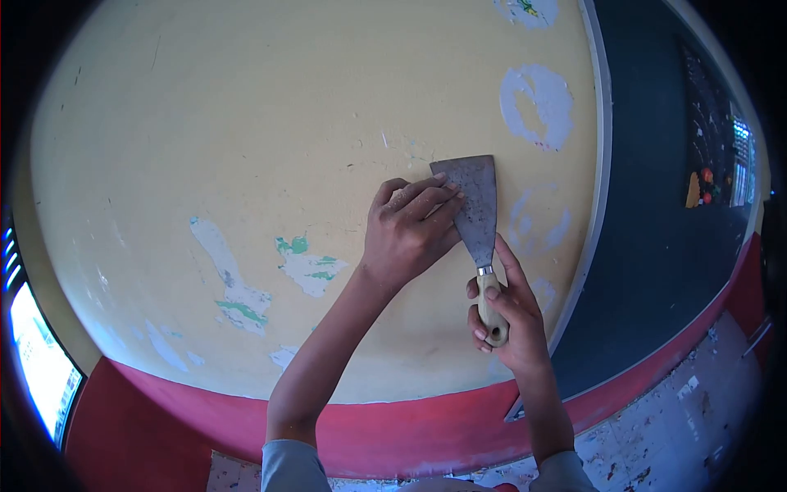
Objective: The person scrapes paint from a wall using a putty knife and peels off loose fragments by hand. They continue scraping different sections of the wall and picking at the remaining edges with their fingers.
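Observation:
A putty knife (475, 205) with a wide grey metal blade and a pale handle is held upright against the cream wall (246, 107). My right hand (514, 316) is closed round its handle, the thumb lying along the front. The fingertips of my left hand (414, 225) rest on the left part of the blade, with the fingers bent and close together. Above the hands, the blade's top edge meets the wall. To the left are peeled patches (311, 266) showing white and green, and a whitish ring-shaped patch (537, 107) lies at the upper right.
A dark board (648, 221) with a light frame stands on the right. Red paint (393, 435) covers the lower wall. Debris is scattered over the floor (656, 418) at the lower right. A bright window (41, 361) is at the far left.

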Motion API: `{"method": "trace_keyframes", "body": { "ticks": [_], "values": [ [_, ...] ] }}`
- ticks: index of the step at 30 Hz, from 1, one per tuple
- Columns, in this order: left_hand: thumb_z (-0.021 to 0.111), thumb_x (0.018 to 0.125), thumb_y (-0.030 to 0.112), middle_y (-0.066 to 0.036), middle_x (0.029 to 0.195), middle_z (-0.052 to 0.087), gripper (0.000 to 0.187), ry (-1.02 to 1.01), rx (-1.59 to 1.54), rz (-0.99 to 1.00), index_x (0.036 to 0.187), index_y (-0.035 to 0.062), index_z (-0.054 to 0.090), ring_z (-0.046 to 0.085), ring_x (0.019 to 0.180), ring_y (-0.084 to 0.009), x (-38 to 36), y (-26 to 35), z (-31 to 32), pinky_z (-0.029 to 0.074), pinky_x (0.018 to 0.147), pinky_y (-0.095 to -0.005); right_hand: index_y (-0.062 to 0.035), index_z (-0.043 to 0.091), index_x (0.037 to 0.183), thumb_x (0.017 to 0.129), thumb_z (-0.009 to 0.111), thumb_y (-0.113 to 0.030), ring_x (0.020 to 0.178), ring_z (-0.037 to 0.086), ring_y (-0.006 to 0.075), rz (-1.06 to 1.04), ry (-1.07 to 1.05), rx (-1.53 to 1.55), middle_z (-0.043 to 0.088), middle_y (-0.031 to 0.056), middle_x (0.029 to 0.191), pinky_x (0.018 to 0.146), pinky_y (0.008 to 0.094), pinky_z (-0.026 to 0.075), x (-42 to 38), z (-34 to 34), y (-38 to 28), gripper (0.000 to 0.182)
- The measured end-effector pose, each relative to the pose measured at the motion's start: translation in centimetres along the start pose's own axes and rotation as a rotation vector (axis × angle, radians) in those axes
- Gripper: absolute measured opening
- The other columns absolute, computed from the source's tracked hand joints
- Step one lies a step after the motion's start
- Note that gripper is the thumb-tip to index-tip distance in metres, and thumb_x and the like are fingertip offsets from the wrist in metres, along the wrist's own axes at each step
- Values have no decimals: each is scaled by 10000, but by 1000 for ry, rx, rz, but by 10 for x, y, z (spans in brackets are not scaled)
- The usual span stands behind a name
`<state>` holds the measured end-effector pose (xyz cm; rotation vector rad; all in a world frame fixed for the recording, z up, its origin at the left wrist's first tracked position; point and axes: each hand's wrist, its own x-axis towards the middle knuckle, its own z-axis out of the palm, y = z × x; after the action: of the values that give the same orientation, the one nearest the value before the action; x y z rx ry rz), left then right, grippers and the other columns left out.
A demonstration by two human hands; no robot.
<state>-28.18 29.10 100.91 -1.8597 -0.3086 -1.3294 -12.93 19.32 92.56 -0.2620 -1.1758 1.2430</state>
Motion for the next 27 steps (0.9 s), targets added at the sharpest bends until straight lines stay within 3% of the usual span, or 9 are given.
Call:
{"method": "trace_keyframes", "body": {
  "ticks": [9, 15, 18, 23, 27],
  "values": [
    [805, 571, 138, 6, 933, 699, 346, -23, 48, -23, 908, 129, 724, 664, 965, -147, -7, 4, -9, 480, 766, -315, -183, 127, 1501, 916, 477, -80, 531, 496, 96, 26, -11, -2, 506, 105, 961, 364, 221, 384, -1, 2, 3, 690],
    [803, 570, 121, 6, 899, 699, 324, 145, 96, -107, 885, 129, 730, 672, 958, -152, 11, -23, -14, 494, 756, -313, -163, 119, 1506, 956, 418, -71, 533, 472, 61, -28, -50, -270, 499, 81, 951, 378, 201, 368, 30, 35, -17, 633],
    [795, 570, 94, 4, 894, 703, 314, 40, 76, -48, 876, 120, 731, 677, 953, -156, -4, -12, -18, 494, 757, -309, -162, 126, 1505, 964, 404, -68, 521, 464, 58, -17, -6, -309, 495, 73, 933, 380, 194, 361, 10, 22, 1, 616],
    [789, 570, 69, -11, 953, 711, 331, 137, 85, -176, 892, 119, 737, 669, 986, -151, 3, -21, -20, 477, 774, -307, -170, 155, 1502, 958, 454, -121, 449, 438, 62, -19, 6, -274, 489, 63, 911, 330, 193, 329, 26, 43, -7, 622],
    [782, 573, 60, -20, 974, 709, 347, 57, 70, -137, 912, 116, 736, 663, 1004, -150, -6, -17, -24, 478, 778, -312, -175, 146, 1503, 958, 458, -128, 466, 440, 66, -36, 16, -293, 490, 64, 917, 337, 195, 332, 19, 38, 6, 630]
  ]
}}
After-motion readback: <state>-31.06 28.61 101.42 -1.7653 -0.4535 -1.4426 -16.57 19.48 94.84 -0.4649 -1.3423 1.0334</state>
